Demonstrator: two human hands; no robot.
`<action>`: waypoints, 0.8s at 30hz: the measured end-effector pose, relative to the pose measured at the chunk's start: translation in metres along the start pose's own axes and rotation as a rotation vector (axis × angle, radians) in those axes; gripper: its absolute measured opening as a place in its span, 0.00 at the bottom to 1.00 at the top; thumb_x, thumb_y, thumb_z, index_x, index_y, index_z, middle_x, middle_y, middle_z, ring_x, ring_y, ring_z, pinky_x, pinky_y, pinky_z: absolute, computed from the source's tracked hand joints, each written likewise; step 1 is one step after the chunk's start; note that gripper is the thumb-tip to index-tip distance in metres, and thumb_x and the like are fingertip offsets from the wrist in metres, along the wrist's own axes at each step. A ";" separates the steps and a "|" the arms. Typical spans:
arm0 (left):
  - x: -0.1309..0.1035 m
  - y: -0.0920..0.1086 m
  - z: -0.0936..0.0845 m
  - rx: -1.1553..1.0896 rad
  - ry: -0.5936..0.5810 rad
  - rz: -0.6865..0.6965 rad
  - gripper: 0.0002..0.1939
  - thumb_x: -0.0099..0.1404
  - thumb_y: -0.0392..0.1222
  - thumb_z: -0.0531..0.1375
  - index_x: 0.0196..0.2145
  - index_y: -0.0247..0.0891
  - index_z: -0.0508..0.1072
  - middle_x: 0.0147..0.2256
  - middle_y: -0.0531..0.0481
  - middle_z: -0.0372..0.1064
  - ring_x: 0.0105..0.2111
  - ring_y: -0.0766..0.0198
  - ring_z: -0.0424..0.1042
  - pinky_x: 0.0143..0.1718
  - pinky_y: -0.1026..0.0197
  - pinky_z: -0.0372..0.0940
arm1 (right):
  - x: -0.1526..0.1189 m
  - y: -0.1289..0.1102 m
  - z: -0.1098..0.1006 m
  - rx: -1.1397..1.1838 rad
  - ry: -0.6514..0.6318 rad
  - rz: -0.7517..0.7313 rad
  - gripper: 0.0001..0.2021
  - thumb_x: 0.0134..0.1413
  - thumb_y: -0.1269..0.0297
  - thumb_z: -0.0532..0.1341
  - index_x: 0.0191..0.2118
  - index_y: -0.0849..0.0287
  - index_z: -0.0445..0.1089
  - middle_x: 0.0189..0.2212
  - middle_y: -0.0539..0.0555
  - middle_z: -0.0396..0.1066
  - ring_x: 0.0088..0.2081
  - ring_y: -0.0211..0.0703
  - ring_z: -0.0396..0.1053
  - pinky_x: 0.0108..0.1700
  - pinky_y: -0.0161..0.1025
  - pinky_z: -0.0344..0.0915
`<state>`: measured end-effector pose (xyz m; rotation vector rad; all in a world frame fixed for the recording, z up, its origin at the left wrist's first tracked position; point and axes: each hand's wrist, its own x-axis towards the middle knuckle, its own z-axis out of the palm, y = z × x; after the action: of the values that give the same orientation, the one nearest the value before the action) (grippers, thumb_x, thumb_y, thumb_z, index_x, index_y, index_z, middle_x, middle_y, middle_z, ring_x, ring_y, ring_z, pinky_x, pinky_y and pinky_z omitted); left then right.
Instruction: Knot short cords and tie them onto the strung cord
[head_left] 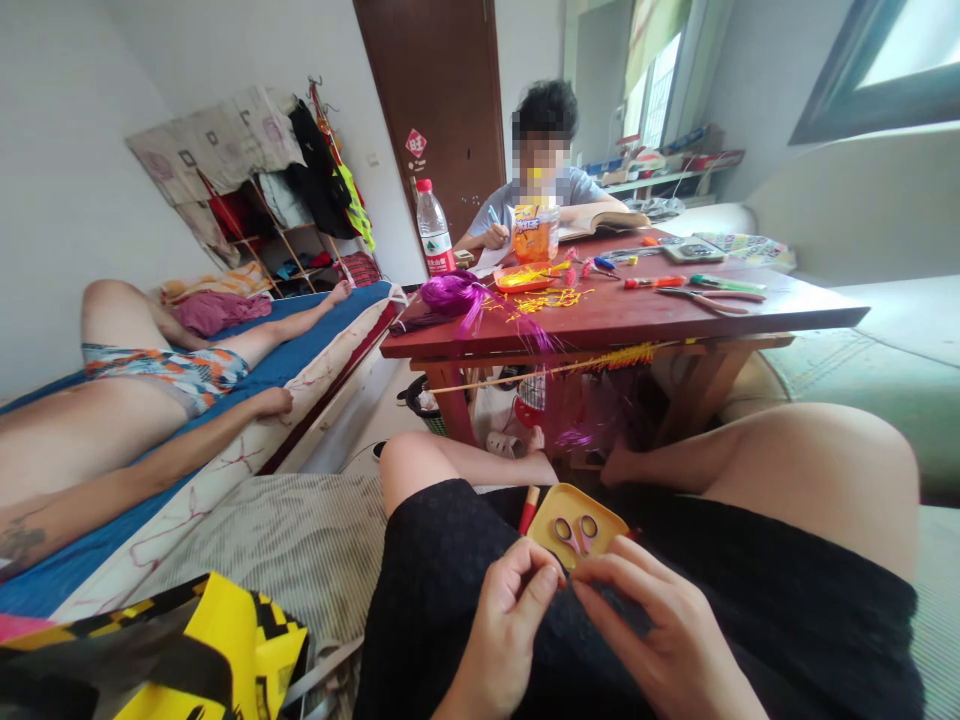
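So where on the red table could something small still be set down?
Bare table top shows near the front edge, between the yellow pieces and the pliers, and again right of the pliers toward the corner. It is crowded around the purple strands, orange tray and bottle.

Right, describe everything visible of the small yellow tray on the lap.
The shallow yellow tray has rounded corners and a raised rim, and looks plastic. It rests on black cloth over the lap, holding small pink scissors. The left hand and right hand partly hide its near edge; contact is unclear.
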<state>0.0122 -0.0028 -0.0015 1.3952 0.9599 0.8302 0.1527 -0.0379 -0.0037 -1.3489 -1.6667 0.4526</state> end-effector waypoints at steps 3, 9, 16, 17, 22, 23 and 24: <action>0.000 0.000 0.000 0.023 -0.001 0.004 0.13 0.63 0.45 0.52 0.24 0.36 0.62 0.24 0.55 0.56 0.28 0.67 0.56 0.32 0.66 0.53 | 0.000 0.000 0.000 -0.002 0.014 -0.019 0.07 0.54 0.67 0.55 0.29 0.56 0.69 0.24 0.50 0.67 0.25 0.38 0.68 0.29 0.31 0.66; 0.001 -0.002 -0.001 0.035 0.003 0.028 0.12 0.63 0.45 0.52 0.24 0.37 0.62 0.24 0.55 0.56 0.28 0.67 0.56 0.32 0.65 0.53 | 0.000 0.001 0.001 -0.013 0.007 -0.009 0.07 0.54 0.67 0.55 0.28 0.56 0.68 0.24 0.51 0.67 0.26 0.39 0.68 0.29 0.31 0.65; 0.000 -0.001 -0.002 0.198 0.006 0.117 0.13 0.64 0.45 0.50 0.25 0.36 0.62 0.27 0.53 0.56 0.28 0.66 0.58 0.31 0.65 0.55 | -0.001 0.002 0.002 -0.002 -0.040 0.038 0.07 0.54 0.67 0.55 0.28 0.57 0.68 0.24 0.50 0.67 0.26 0.38 0.68 0.29 0.30 0.64; 0.000 -0.001 -0.002 0.240 0.009 0.139 0.13 0.64 0.45 0.50 0.25 0.36 0.62 0.27 0.53 0.56 0.28 0.66 0.58 0.31 0.65 0.55 | -0.001 0.002 0.002 0.004 -0.050 0.045 0.07 0.54 0.67 0.55 0.28 0.57 0.68 0.24 0.50 0.67 0.26 0.38 0.68 0.29 0.30 0.64; -0.001 -0.002 -0.003 0.379 0.007 0.194 0.13 0.66 0.44 0.48 0.26 0.37 0.62 0.28 0.52 0.57 0.29 0.66 0.60 0.31 0.64 0.55 | 0.000 0.000 0.001 0.038 -0.084 0.073 0.08 0.55 0.67 0.54 0.27 0.57 0.67 0.24 0.50 0.67 0.25 0.38 0.66 0.29 0.30 0.62; -0.001 -0.002 -0.002 0.389 0.007 0.200 0.13 0.66 0.44 0.48 0.26 0.37 0.62 0.28 0.52 0.57 0.29 0.66 0.60 0.31 0.64 0.55 | 0.001 -0.001 0.001 0.042 -0.085 0.074 0.08 0.54 0.67 0.54 0.27 0.57 0.66 0.23 0.50 0.66 0.25 0.38 0.66 0.29 0.30 0.62; -0.002 -0.001 -0.002 0.396 0.008 0.206 0.13 0.66 0.44 0.47 0.26 0.37 0.62 0.28 0.52 0.57 0.29 0.66 0.60 0.31 0.64 0.55 | 0.001 -0.001 0.001 0.043 -0.086 0.071 0.08 0.54 0.67 0.54 0.27 0.58 0.66 0.23 0.50 0.66 0.25 0.37 0.66 0.28 0.30 0.62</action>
<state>0.0094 -0.0033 -0.0027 1.8567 1.0359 0.8254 0.1511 -0.0370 -0.0036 -1.3768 -1.6730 0.5921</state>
